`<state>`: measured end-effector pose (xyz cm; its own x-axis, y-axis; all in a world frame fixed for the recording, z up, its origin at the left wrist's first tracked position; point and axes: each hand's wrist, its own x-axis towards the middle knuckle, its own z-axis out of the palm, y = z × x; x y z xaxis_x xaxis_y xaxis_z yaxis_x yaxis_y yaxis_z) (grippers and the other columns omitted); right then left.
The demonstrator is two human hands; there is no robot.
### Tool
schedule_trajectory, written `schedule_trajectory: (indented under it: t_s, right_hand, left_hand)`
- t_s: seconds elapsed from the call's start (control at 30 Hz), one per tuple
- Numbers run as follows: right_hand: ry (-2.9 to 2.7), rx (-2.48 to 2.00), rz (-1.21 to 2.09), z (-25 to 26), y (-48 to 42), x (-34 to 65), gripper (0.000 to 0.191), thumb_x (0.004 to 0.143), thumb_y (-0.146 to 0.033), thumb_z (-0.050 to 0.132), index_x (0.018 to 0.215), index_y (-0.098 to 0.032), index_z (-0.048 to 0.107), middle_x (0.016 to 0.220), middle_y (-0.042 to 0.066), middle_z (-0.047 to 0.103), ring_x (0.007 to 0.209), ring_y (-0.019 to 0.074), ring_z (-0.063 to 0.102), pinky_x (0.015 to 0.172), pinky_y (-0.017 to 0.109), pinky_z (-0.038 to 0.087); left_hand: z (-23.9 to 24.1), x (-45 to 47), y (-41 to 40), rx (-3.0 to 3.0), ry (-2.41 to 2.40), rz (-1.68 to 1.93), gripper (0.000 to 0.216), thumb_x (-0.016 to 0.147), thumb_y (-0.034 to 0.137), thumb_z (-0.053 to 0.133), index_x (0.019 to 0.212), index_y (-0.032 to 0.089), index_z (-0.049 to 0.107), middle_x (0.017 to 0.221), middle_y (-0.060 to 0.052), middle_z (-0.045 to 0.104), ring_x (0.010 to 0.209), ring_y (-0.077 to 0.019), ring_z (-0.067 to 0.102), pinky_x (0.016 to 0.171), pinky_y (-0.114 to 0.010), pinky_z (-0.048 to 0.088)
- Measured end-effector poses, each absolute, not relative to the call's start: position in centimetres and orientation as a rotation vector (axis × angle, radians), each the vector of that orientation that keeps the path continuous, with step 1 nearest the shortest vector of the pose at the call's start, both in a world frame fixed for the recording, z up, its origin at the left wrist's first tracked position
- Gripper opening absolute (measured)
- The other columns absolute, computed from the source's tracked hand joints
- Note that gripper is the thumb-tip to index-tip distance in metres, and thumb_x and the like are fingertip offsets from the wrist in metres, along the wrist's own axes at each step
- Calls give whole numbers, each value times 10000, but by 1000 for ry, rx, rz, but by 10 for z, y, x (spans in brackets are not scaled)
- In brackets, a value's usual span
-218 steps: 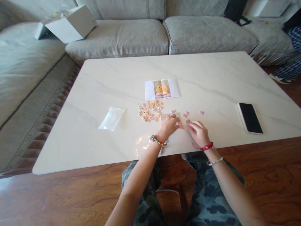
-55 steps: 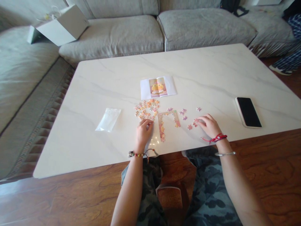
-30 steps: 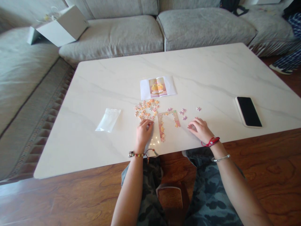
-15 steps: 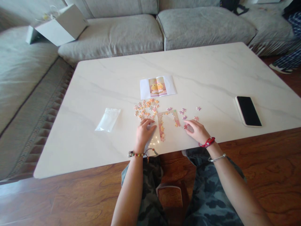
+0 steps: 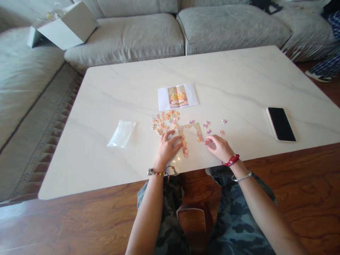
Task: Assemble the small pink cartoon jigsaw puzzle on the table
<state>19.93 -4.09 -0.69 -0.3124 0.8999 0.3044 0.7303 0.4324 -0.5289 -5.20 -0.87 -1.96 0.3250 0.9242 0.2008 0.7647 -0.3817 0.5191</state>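
Joined jigsaw pieces form a three-sided puzzle frame (image 5: 185, 144), its gap facing me. My left hand (image 5: 168, 147) lies at its left side, fingers apart, thumb touching that edge and nothing held. Between the thumb and fingers of my right hand (image 5: 219, 147) is a reddish puzzle piece (image 5: 206, 142), just right of the frame's short right side. A heap of loose puzzle pieces (image 5: 166, 120) lies beyond my left hand. Several purple and pink pieces, among them a purple puzzle piece (image 5: 208, 131), are scattered past my right hand.
A folded reference picture (image 5: 177, 96) lies behind the pieces on the white marbled table (image 5: 127, 92). On the left is a clear plastic bag (image 5: 122, 134), on the right a phone (image 5: 281, 124). A grey sofa (image 5: 127, 37) borders the table; a person's leg (image 5: 325, 67) shows far right.
My left hand has moved right, onto the left edge of the puzzle frame. My right hand has shifted slightly left with the reddish piece, closer to the frame.
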Motion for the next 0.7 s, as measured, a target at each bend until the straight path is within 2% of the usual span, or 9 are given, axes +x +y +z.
schedule_trajectory:
  t_s: [0.33, 0.7]
  right_hand:
    - [-2147, -1357, 387, -9, -40, 187, 230, 732, -106, 460, 928, -212, 512, 835, 45, 614, 793, 182, 580, 731, 329, 468]
    - [-2152, -1305, 338, -11, -37, 184, 137, 760, -132, 491, 796, -192, 609, 840, 56, 619, 787, 165, 580, 739, 315, 487]
  left_hand:
    - [-18, -50, -11, 2292, 1547, 656, 320, 778, 372, 532, 1080, 272, 572, 1204, -65, 424, 1130, -223, 422, 1021, -435, 288]
    - [-20, -51, -9, 2255, 1560, 718, 325, 782, 388, 523, 1072, 249, 568, 1184, -71, 427, 1132, -222, 415, 1013, -415, 305]
